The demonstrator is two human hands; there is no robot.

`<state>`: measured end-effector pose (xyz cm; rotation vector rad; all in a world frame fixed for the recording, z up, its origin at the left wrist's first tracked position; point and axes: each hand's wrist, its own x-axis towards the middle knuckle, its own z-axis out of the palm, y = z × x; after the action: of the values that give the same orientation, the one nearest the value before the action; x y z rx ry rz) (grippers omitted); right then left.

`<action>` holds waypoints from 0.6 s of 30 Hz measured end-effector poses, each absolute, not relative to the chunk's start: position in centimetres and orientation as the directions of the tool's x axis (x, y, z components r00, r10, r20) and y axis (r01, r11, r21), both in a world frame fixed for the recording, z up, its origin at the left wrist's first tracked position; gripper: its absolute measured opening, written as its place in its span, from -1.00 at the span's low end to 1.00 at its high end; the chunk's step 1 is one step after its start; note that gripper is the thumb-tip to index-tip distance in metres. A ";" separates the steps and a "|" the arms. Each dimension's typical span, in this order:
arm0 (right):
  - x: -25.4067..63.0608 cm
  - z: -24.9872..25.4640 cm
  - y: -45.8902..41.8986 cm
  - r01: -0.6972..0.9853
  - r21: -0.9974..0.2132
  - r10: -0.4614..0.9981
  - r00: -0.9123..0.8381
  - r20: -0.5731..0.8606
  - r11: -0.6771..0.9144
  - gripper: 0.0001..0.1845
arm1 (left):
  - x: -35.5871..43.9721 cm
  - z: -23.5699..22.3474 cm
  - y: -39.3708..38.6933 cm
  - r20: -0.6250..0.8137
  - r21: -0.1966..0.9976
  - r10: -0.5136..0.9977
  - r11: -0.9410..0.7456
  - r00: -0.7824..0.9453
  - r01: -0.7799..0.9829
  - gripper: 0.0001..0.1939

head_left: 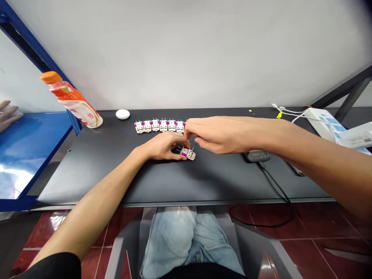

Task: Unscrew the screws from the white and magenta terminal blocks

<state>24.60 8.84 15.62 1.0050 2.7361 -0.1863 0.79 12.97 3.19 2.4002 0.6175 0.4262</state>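
Note:
My left hand [164, 146] rests on the black desk [116, 174] with its fingers closed on a small white and magenta switch part [187, 153]. My right hand [216, 134] reaches in from the right, fingers pinched together just above that part, touching it or a thin pin on it. Behind the hands, a row of several similar white and magenta parts [159, 126] stands in a line on the desk.
An orange-capped drink bottle [72, 100] leans at the desk's back left, with a white round puck [122, 114] beside it. A dark phone with a cable [256, 155] lies to the right, a white power strip [325, 120] farther right. Another person's hand [7, 114] rests on a blue shelf.

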 end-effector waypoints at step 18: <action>25.2 14.9 10.2 0.682 0.022 0.668 -0.709 -0.226 0.731 -0.75 | 0.8 3.2 12.9 0.104 0.633 0.563 -0.673 0.820 0.381 -0.60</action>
<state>25.16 10.19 14.95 1.0732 2.7157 -0.0927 0.79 12.87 3.19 2.3866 0.6911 0.3887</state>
